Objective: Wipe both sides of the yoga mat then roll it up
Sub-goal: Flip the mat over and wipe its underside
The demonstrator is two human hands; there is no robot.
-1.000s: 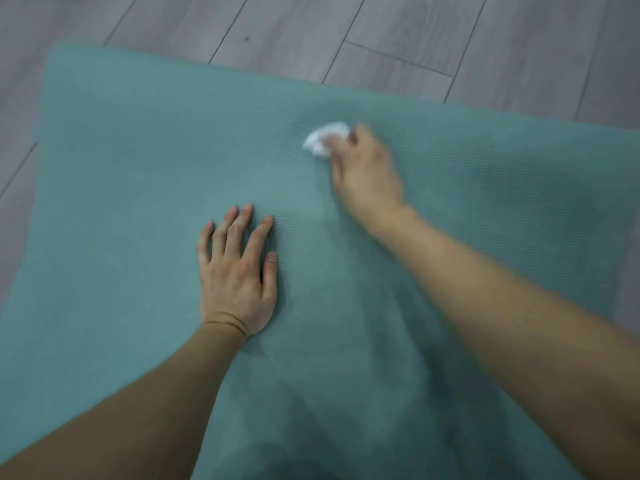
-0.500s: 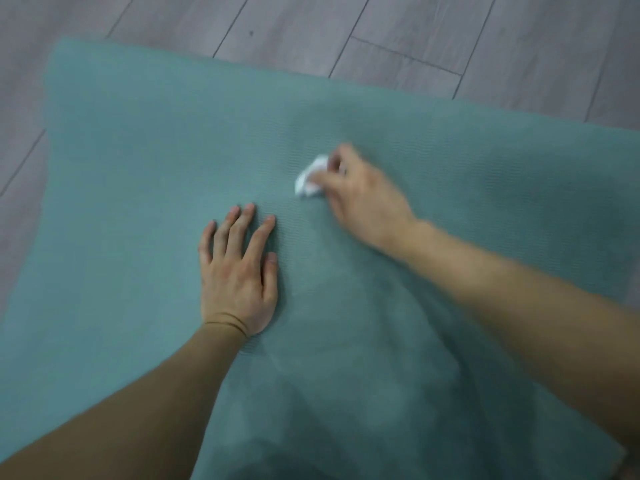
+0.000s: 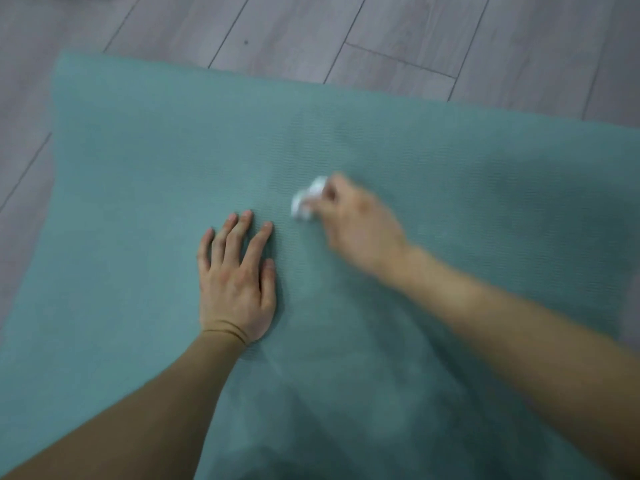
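A teal yoga mat [image 3: 145,174] lies flat on the floor and fills most of the view. My left hand [image 3: 237,282] rests flat on it with the fingers straight and spread, palm down. Just to its right, my right hand [image 3: 356,223] grips a small crumpled white wipe [image 3: 306,200] and presses it on the mat surface. The right hand and the wipe are blurred by motion. Both forearms reach in from the bottom of the view.
Grey wood-plank floor [image 3: 381,32] shows beyond the mat's far edge and along its left side. The mat's far left corner [image 3: 60,58] is in view.
My right hand has drawn the wipe back toward me across the mat, ending close beside my left hand's fingertips. The left hand has stayed planted in the same spot.
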